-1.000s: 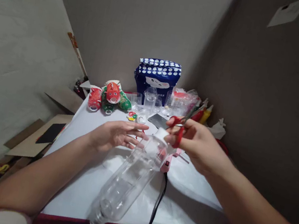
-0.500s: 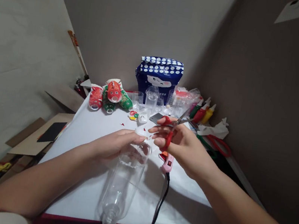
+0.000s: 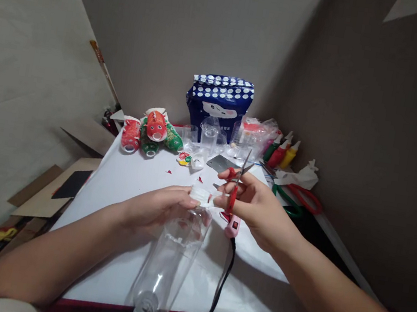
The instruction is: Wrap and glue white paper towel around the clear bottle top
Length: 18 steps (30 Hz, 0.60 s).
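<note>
A clear plastic bottle (image 3: 172,261) slants across the white table, its neck towards me at the front edge. My left hand (image 3: 163,204) is closed at the bottle's far end, its thumb against a small white ribbed piece (image 3: 200,193) whose kind I cannot make out. Scissors (image 3: 236,184) with red handles hang on the fingers of my right hand (image 3: 255,200), blades up and parted. The right thumb and fingertips pinch at the right end of the white piece. Beneath that hand lies a pink tool (image 3: 234,227) with a switch and black cord.
Red and green fish figures (image 3: 152,131) lie at the back left. A blue bag (image 3: 218,107) stands behind clear cups (image 3: 209,134). To the right are paint bottles (image 3: 282,153), crumpled tissue (image 3: 300,176) and large scissor handles (image 3: 305,196). A cardboard box (image 3: 53,187) stands left of the table.
My right hand has come down and left, its fingertips now meeting the white piece. The white piece shows more fully above my left thumb. The bottle's neck has swung slightly left.
</note>
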Tool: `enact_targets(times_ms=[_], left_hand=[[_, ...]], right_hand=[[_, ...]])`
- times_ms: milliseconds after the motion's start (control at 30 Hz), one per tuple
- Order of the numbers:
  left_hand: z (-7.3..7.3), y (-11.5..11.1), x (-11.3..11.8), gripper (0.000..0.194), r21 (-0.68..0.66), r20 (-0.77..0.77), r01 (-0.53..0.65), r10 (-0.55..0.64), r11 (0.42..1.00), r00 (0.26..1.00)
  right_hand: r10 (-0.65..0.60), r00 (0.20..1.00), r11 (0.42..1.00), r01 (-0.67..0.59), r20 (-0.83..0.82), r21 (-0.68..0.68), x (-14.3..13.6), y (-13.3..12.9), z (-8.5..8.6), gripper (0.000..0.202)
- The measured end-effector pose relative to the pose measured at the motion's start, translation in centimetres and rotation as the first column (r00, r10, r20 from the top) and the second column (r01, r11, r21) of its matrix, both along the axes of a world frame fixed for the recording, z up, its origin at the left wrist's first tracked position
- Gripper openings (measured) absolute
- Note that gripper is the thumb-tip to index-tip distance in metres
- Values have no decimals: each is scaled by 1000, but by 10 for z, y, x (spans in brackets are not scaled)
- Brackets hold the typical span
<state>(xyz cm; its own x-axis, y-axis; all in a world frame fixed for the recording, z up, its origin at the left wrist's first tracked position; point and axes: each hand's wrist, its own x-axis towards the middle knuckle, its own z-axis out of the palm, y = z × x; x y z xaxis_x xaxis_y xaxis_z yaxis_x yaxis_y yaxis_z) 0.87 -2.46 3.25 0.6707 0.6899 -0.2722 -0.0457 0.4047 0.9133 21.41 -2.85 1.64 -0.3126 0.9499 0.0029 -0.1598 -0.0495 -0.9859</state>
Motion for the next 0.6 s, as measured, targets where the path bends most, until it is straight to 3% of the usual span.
enact_targets(times_ms=[100, 200, 267, 300, 367, 433, 500, 600], left_hand=[[0, 2, -2, 35, -51, -19, 0, -1, 999, 1000], [1, 3, -4, 47, -73, -39, -15, 12, 997, 999], [3, 3, -6, 47, -67, -36, -31, 29, 997, 999], [3, 2, -6, 46, -69, -33, -38, 36, 997, 999], [4, 2, -6, 46, -85, -36, -57, 54, 995, 998], [4, 1, -5, 50, -102, -51, -81, 76, 991, 996], [4, 0, -3, 52, -102, -70, -103, 97, 989, 993], [5, -3, -2, 55, -74, -75, -112, 106, 991, 991]], right_hand=[[-105, 994, 990, 106, -8, 88, 3, 3, 6, 30], [-261, 955, 935, 215, 138, 283, 10, -6, 11, 15], [-261, 901, 906, 106, 345, 410, 15, -20, 11, 16], [-189, 870, 906, -24, 455, 424, 17, -29, 10, 22], [-22, 795, 920, -221, 606, 323, 20, -47, 6, 26], [143, 718, 934, -326, 681, 148, 20, -62, 3, 28], [233, 672, 938, -347, 703, 21, 20, -70, 1, 29], [248, 651, 942, -335, 718, -21, 18, -70, 0, 29]])
